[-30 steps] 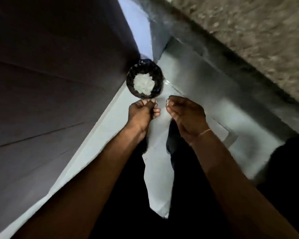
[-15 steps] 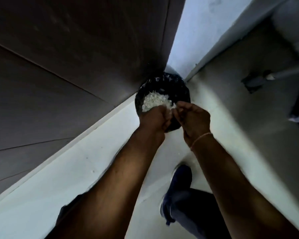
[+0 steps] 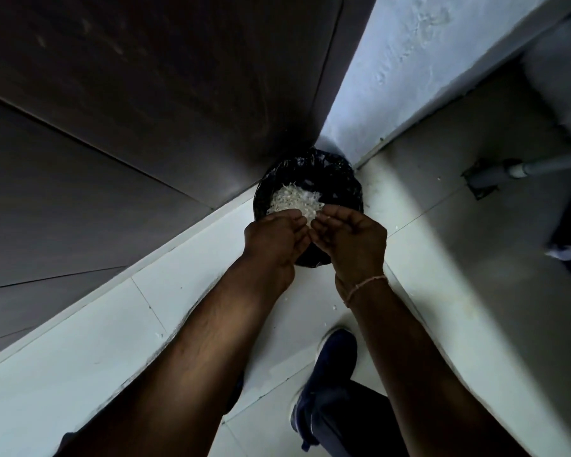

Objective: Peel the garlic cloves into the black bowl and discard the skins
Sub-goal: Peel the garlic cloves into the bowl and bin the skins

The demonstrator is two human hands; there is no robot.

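One round bin lined with a black plastic bag stands on the pale tiled floor in a corner, holding one heap of white garlic skins. Above it, left hand and right hand, fingers loosely curled, meet fingertip to fingertip. One dark blue shoe shows below.

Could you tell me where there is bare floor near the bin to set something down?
Bare tiles lie left of the left hand, along the dark wall, and right of the bin toward the pipe. It is crowded at the bin, where both hands, the right hand included, meet, and by the shoe.
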